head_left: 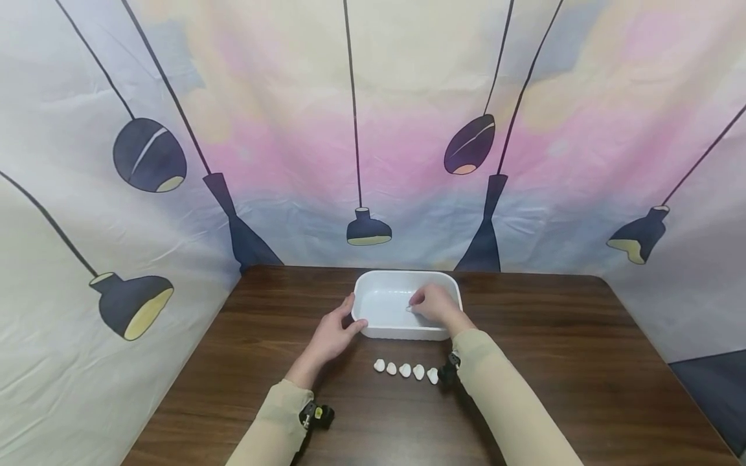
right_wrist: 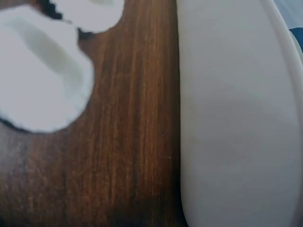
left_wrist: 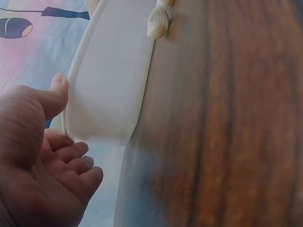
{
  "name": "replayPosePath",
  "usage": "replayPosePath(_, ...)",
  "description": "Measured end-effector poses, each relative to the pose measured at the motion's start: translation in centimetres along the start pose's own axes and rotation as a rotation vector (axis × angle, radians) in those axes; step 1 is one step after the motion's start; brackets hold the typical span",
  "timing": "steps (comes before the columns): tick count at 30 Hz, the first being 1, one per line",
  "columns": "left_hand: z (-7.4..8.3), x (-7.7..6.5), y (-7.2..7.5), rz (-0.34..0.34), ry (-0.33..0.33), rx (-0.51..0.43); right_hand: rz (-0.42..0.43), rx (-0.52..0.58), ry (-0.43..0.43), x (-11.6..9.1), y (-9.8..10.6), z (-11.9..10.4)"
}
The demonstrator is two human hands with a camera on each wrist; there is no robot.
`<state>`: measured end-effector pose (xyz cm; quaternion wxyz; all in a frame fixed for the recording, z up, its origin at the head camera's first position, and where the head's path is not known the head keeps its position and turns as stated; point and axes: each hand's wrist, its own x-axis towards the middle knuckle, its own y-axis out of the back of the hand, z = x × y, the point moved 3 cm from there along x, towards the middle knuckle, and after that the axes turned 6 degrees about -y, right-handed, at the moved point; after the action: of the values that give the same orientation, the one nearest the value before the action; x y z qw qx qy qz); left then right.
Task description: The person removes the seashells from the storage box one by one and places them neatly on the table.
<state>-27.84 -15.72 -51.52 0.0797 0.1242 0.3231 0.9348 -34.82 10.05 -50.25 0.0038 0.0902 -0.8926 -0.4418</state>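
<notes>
A white rectangular tray (head_left: 408, 334) stands on the table. My left hand (head_left: 333, 333) holds it by its left end, thumb at the near rim and fingers along the side; in the left wrist view the thumb (left_wrist: 57, 94) lies against the rim. Inside the tray, toward its right, my right hand (head_left: 436, 304) pinches a small whitish piece (head_left: 410, 308), seemingly a seashell, mostly covered by the fingers. Several white seashells (head_left: 405, 370) lie in a row in front of the tray. The right wrist view shows two shells (right_wrist: 42, 75) close up, but not the right hand.
The dark brown wooden table (head_left: 280, 304) reaches back to a cloth backdrop (head_left: 291, 142) printed with hanging lamps. The right forearm passes beside the row's right end, its wrist camera (head_left: 447, 371) close to the last shell. Another camera (head_left: 317, 415) sits on the left wrist.
</notes>
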Motion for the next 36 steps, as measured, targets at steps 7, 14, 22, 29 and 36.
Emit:
replayPosePath(7,0.10,-0.27,-0.04,-0.001,0.011,-0.002,0.007,-0.020,0.016,-0.01,-0.35,0.00)
replayPosePath(14,0.12,-0.29,0.02,0.005,0.007,-0.004,-0.054,-0.020,0.054,0.06,-0.44,-0.11)
replayPosePath(22,0.16,-0.24,0.05,0.001,0.009,-0.005,-0.083,-0.029,0.047,-0.05,-0.66,-0.24)
replayPosePath(29,0.07,-0.12,-0.06,0.000,0.000,-0.001,-0.067,-0.039,-0.015,-0.31,-0.48,-0.13)
replayPosePath(36,0.09,-0.06,-0.04,0.000,0.005,-0.003,-0.085,-0.009,0.014,-0.23,-0.60,-0.28)
